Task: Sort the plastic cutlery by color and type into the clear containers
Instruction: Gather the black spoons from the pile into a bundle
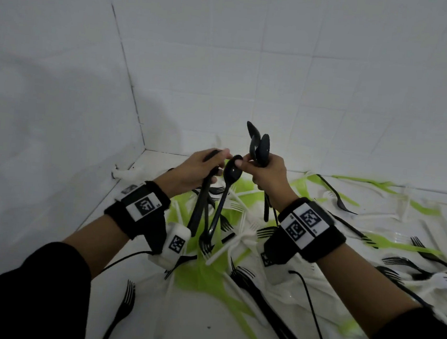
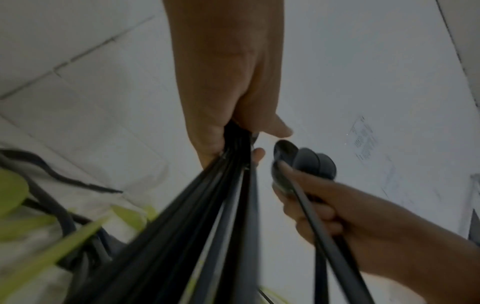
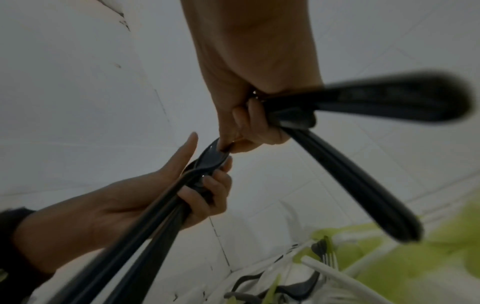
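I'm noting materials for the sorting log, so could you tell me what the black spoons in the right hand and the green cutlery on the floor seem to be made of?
Black spoons in the right hand: apparently thin moulded plastic, semi-glossy, with highlights on the bowls. Green cutlery: probably translucent lime plastic, as the white floor shows through faintly.

Head view: from above and behind both forearms, facing forward and down at the cutlery pile (image 1: 225, 251) near the tiled corner.
Left wrist view: close under the left hand (image 2: 228, 86), facing away from the pile.
Right wrist view: close under the right hand (image 3: 249, 67).
Shared: both hands above the pile.
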Available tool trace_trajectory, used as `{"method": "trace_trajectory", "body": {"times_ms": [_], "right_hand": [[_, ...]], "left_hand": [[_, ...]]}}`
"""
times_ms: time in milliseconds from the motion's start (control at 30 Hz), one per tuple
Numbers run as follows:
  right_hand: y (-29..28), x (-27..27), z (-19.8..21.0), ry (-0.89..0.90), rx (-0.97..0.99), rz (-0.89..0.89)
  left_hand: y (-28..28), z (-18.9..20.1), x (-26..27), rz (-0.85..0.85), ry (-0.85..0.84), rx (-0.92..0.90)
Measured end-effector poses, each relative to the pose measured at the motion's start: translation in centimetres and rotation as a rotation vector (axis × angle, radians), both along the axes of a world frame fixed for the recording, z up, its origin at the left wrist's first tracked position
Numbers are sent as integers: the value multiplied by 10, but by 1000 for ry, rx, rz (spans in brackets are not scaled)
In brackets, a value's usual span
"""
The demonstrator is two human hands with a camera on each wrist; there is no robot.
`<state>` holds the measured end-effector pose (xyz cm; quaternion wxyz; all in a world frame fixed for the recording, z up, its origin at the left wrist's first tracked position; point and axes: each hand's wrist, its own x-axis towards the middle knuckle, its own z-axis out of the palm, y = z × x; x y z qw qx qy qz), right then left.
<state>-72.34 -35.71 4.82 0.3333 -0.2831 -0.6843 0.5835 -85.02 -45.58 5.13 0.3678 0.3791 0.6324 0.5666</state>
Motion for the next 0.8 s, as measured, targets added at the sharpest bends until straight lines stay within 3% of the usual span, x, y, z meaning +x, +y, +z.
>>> {"method": "trace_trajectory", "body": {"times_ms": [133,267,400,567,667,800], "right_hand": [[-3,-1,-1,46,-69,29],[-6,14,-6,-34,-203,64],[-17,28,-22,-85,-253,213],[-43,38,-36,-113,-183,312],[-48,42,-43,-149,-156,342],[-50,47,-46,-261,-63,274]], "left_hand": [[4,-9,14,-109,-76,-22],[-5,-13,15,43,-344,-22],[-10,-29,25,206,-481,-1],[-16,-43,49,224,-517,-15],[-17,-49,56,257,-635,6],[-20,-52,60,370,-742,1]]}}
